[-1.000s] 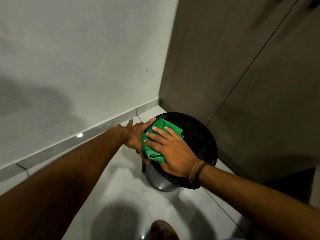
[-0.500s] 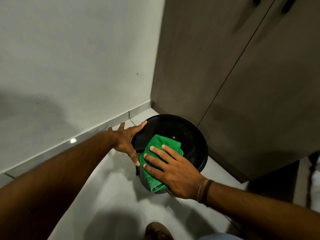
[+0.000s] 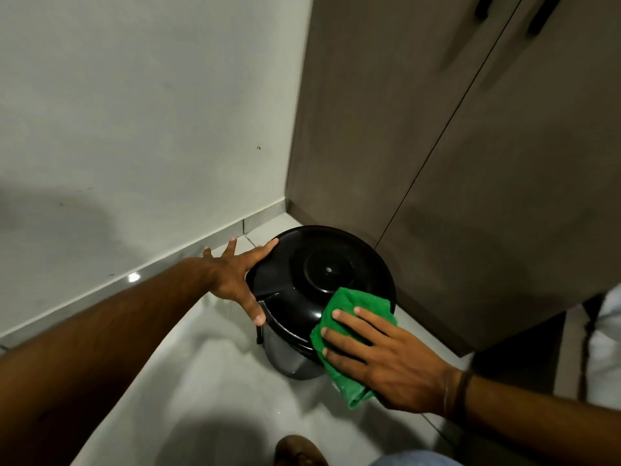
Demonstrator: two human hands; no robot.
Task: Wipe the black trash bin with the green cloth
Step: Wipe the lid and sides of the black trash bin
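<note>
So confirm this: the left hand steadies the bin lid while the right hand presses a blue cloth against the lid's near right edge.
Wrong on colour: the head view shows the cloth is green. The rest holds: left hand steadies the bin lid, right hand presses the cloth at its near right edge.

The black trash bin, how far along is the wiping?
Mid-job. The lid looks glossy, though I can't confirm it's wiped. In hand: the right hand presses the green cloth flat on the bin's near right edge, while the left hand steadies the rim. Left: the lower body.
</note>
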